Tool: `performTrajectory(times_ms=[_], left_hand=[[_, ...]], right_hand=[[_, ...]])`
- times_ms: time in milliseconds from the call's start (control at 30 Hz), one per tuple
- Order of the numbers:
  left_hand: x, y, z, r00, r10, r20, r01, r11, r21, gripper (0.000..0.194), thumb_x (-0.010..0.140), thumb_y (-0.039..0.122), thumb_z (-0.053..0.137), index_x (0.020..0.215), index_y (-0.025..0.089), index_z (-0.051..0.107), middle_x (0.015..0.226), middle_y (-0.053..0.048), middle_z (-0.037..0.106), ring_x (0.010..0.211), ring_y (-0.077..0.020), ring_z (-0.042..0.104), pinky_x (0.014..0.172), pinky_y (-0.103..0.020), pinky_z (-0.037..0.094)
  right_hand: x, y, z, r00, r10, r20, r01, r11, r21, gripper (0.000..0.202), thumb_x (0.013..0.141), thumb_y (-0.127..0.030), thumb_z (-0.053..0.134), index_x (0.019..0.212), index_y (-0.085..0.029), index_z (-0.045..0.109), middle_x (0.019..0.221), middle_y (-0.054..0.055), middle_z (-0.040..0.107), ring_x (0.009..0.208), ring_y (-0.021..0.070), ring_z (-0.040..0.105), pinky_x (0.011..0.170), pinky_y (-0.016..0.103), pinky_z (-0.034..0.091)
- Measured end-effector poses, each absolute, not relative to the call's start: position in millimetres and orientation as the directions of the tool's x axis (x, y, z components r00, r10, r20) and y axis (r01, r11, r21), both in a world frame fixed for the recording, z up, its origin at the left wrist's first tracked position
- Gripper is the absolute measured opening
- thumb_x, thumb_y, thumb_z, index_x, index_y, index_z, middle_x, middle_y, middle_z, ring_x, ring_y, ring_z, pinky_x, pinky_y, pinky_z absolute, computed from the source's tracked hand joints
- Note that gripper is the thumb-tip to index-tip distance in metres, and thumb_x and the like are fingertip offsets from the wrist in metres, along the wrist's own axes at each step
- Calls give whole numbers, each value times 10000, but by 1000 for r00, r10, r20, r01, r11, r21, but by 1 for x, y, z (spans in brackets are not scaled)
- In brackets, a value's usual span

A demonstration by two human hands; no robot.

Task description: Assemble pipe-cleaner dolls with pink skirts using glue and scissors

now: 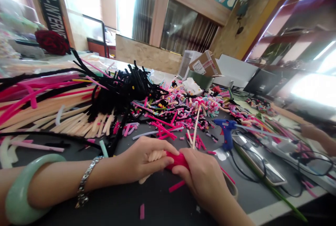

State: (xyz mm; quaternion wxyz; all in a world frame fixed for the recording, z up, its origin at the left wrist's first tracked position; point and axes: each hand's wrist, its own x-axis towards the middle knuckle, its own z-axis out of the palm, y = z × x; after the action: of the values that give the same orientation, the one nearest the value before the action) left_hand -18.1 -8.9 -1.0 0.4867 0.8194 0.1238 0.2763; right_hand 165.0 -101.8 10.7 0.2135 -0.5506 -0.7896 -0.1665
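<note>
Between my two hands is a piece made of fuzzy chenille stems, with a hot pink middle (179, 161) and cream strands at its left end. My left hand (149, 159) is closed round the cream part, its thumb and fingers pressing near the pink. My right hand (203, 171) grips the pink part from the other side, thumb and fingers pinched on it. A single cream stem (196, 128) sticks up behind my right hand. Below the hands lies a short pink offcut (176, 186). Beside my right wrist is a beige curved rim (233, 187), mostly hidden.
A blue glue gun (226, 131) stands to the right with its cord trailing. Bundles of cream stems (86, 124) and black stems (126, 89) lie at left. Cut pieces (168, 114) heap across the middle. Another person's hand (316, 136) is at far right.
</note>
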Motion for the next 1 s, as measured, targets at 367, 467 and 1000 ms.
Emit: performTrajectory(times_ms=[367, 467, 1000], left_hand=[[-19, -8, -2, 862, 399, 312, -64, -525, 849, 265, 921, 315, 513, 1089, 143, 625, 380, 88, 472, 307, -62, 459, 377, -132, 363], [-21, -8, 1, 840, 435, 325, -45, -540, 840, 260, 898, 307, 556, 1078, 147, 651, 424, 64, 548, 393, -73, 550, 528, -162, 493], [-13, 4, 4, 575, 792, 206, -55, -214, 975, 235, 858, 306, 607, 1025, 142, 626, 574, 5, 670, 532, -100, 648, 452, -126, 465]], right_hand=[[165, -102, 6, -355, 720, 596, 928, 346, 135, 588, 987, -528, 199, 612, -199, 510, 495, -14, 535, 412, 125, 483, 469, 270, 257], [169, -104, 10, -321, 809, 493, 931, 364, 8, 583, 983, -541, 204, 686, -191, 563, 574, 1, 596, 475, 130, 539, 482, 254, 300], [212, -124, 41, 243, 903, -355, 970, -216, 114, 245, 835, -400, 527, 850, -178, 629, 867, 124, 702, 798, 319, 658, 601, 332, 326]])
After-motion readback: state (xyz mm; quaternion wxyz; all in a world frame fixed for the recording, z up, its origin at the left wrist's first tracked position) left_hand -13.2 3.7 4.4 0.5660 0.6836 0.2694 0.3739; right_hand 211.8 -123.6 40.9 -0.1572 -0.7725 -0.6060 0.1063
